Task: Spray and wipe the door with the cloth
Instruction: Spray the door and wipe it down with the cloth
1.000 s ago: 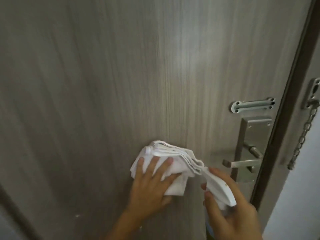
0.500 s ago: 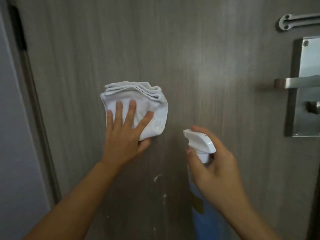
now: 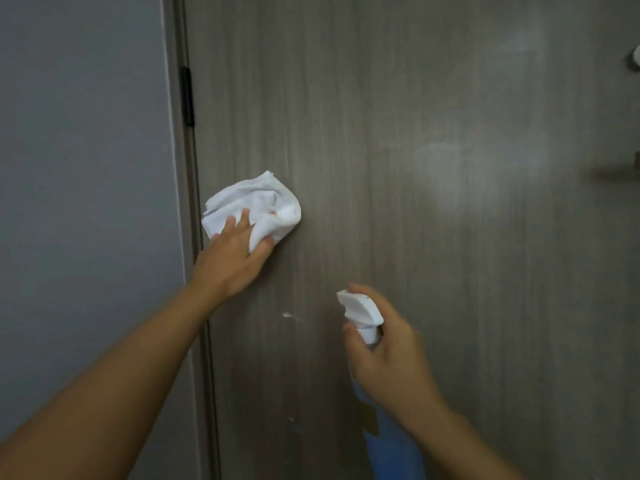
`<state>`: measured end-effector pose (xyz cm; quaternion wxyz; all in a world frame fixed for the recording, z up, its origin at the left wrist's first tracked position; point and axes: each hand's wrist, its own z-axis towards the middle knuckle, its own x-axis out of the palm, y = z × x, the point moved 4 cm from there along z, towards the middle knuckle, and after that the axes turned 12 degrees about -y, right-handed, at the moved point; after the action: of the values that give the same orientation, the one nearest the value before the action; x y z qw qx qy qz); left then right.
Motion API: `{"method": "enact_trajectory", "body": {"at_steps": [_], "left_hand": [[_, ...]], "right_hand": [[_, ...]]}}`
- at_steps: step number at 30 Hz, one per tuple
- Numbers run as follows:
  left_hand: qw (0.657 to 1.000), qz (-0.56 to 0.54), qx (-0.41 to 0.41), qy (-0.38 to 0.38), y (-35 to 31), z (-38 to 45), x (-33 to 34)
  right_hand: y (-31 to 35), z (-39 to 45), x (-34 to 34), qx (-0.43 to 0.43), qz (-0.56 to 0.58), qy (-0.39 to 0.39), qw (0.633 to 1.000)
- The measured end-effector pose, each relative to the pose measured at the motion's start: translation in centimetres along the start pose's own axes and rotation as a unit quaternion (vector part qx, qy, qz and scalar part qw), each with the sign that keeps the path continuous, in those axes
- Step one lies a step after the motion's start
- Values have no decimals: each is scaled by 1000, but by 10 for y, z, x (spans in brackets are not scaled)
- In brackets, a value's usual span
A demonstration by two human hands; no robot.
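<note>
White cloth (image 3: 254, 206), one; spray bottle (image 3: 363, 313), one; two hands.

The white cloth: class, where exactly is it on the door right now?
The cloth is pressed against the door by the left hand, close to the door's hinged left edge.
</note>
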<state>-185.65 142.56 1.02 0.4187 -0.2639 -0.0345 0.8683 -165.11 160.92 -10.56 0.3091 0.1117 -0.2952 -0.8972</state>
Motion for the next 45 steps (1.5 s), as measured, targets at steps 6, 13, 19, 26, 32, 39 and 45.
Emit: {"method": "enact_trajectory", "body": {"at_steps": [6,13,19,26,32,39,45], "left_hand": [[993,41,36,102,16,-3,-11],[986,68,38,150,21,-3,-7],[984,76,34,155,21,-4,-5],[990,41,49,129,28,-4,4],[993,41,64,85,32,-6,13],[993,63,86,51,35,-10,21],[996,45,81,14,22,-24,36]], "right_hand": [[-2,-25,54,11,7,48,999],[12,-33,92,-17,-8,72,997],[9,-31,91,-6,-24,65,998],[-6,-27,52,-1,-83,1,997],[-17,-25,12,4,-111,-30,993],[-27,-20,-35,2,-133,-75,988],[-34,-16,-56,21,-136,-96,986]]}}
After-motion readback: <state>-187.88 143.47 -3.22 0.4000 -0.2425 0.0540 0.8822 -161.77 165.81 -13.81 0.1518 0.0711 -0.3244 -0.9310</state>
